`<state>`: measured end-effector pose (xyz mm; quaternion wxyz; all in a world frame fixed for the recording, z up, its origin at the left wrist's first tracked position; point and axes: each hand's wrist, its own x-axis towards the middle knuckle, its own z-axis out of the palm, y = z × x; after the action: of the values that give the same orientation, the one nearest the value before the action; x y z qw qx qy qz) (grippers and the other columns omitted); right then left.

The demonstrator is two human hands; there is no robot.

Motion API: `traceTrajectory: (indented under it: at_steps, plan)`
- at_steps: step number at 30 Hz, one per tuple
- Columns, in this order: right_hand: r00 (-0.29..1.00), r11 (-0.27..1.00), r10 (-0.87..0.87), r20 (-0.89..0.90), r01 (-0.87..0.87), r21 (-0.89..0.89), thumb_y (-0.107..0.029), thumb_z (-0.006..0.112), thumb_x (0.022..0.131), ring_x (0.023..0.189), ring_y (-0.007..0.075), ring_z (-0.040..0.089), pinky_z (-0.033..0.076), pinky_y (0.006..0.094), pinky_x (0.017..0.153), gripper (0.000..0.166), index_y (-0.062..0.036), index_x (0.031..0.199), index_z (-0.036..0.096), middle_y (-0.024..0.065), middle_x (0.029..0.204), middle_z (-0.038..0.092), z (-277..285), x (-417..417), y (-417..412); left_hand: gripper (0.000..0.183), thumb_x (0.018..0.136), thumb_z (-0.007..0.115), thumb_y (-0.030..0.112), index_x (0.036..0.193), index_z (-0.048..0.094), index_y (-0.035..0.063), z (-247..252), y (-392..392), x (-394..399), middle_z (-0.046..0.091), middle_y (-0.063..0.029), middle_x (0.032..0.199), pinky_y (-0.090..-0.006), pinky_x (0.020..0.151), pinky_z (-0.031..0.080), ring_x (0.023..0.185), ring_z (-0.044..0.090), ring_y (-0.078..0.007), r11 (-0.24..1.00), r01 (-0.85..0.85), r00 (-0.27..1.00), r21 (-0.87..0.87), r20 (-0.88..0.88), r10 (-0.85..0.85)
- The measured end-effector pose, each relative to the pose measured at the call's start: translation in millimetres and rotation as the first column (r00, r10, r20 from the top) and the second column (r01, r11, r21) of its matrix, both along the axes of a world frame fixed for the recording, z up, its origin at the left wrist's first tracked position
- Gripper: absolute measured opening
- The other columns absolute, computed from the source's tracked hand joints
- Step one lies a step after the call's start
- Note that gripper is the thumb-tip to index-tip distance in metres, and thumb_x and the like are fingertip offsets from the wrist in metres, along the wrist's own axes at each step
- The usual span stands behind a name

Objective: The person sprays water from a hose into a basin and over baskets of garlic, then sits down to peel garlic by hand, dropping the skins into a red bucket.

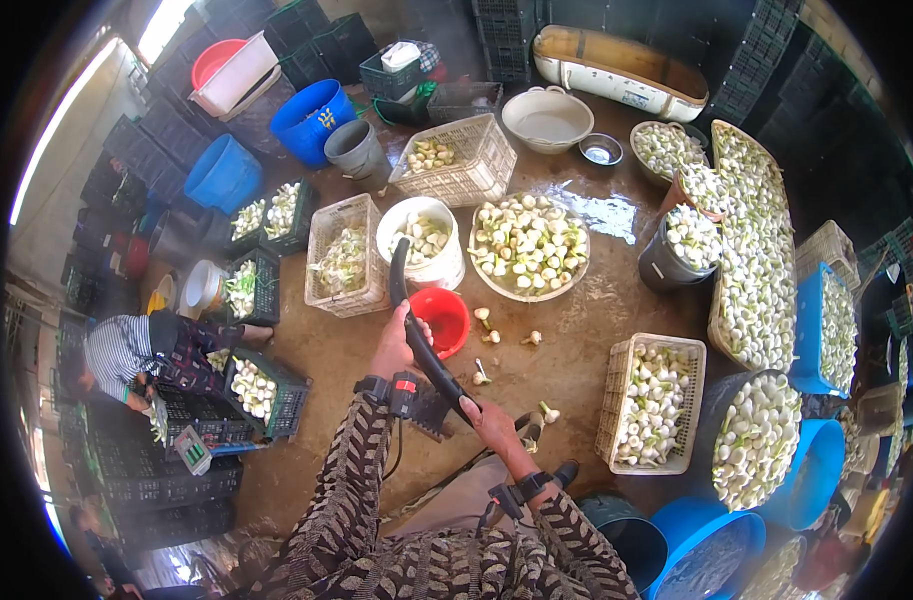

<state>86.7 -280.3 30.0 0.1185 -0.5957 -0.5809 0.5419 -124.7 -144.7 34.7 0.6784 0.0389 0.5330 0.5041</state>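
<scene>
My left hand (401,341) and my right hand (491,426) both grip a black hose (435,367). The left holds it further along, the right nearer my body. The hose's far end curves over the near rim of a white bucket (456,262) with peeled white bulbs, apparently garlic, in it. Whether water flows from it I cannot tell. A red plastic basin (456,319) stands just right of my left hand. A round, shallow basket (530,296) heaped with bulbs is right of the white bucket. Several loose bulbs (531,338) lie on the wet floor.
Plastic crates of bulbs stand left (351,306) and right (695,409). At the far right are a long trough (715,315) and tubs heaped with bulbs. Blue tubs (756,517) stand near my right side. A bent-over person in a striped shirt (118,352) is by dark crates at the left.
</scene>
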Motion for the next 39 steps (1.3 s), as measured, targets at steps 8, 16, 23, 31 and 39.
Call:
traceTrajectory:
  at_steps: [8, 16, 23, 31, 39]
  plan:
    - [1.000, 1.000, -0.002, 0.001, 0.002, -0.014, -0.064, 0.034, 0.084, 0.093, 0.0385, 0.057, 0.044, 0.0453, 0.079, 0.066, -0.0079, 0.107, 0.061, 0.0220, 0.096, 0.062, 3, 0, 1, 0.040, 0.084, 0.057, 0.043, 0.076, 0.048, 0.0049, -2, 3, 0, 0.052, -0.0112, 0.059, -0.0406, 0.049, 0.046, 0.051, 0.053, -0.0259, 1.000, 0.006, 1.000, 0.027, -0.023, -0.005]
    - [1.000, 1.000, -0.023, 0.010, 0.023, -0.011, -0.063, 0.033, 0.085, 0.094, 0.0383, 0.057, 0.044, 0.0454, 0.080, 0.065, -0.0084, 0.107, 0.061, 0.0215, 0.097, 0.062, 5, 2, -6, 0.039, 0.085, 0.057, 0.042, 0.075, 0.048, 0.0051, 5, -5, 9, 0.051, -0.0102, 0.059, -0.0401, 0.049, 0.046, 0.052, 0.053, -0.0251, 0.999, 0.010, 1.000, 0.034, -0.018, -0.010]
    - [0.998, 0.998, -0.056, 0.006, 0.056, 0.024, -0.062, 0.034, 0.086, 0.090, 0.0401, 0.057, 0.044, 0.0470, 0.077, 0.065, -0.0048, 0.098, 0.062, 0.0228, 0.093, 0.061, -3, 5, -2, 0.041, 0.083, 0.057, 0.045, 0.071, 0.049, 0.0065, 0, 2, 8, 0.053, -0.0096, 0.058, -0.0383, 0.054, 0.046, 0.053, 0.052, -0.0252, 0.997, 0.067, 0.998, 0.047, -0.009, -0.067]
    - [0.995, 0.995, -0.025, -0.095, 0.034, 0.096, -0.064, 0.042, 0.081, 0.086, 0.0392, 0.058, 0.045, 0.0455, 0.074, 0.065, -0.0023, 0.091, 0.061, 0.0218, 0.089, 0.062, -3, 26, -10, 0.044, 0.083, 0.057, 0.046, 0.070, 0.051, 0.0043, 7, -6, 23, 0.053, -0.0103, 0.062, -0.0367, 0.057, 0.047, 0.056, 0.053, -0.0245, 0.998, 0.058, 0.998, 0.033, -0.022, -0.057]
    - [0.990, 0.998, -0.008, -0.141, 0.017, 0.065, -0.059, 0.054, 0.077, 0.078, 0.0333, 0.061, 0.046, 0.0419, 0.070, 0.058, -0.0042, 0.093, 0.062, 0.0171, 0.081, 0.063, 3, 42, -18, 0.035, 0.085, 0.057, 0.039, 0.080, 0.047, 0.0052, 17, -21, 31, 0.052, -0.0100, 0.063, -0.0410, 0.051, 0.046, 0.053, 0.054, -0.0257, 0.990, 0.008, 0.999, 0.139, -0.041, -0.002]
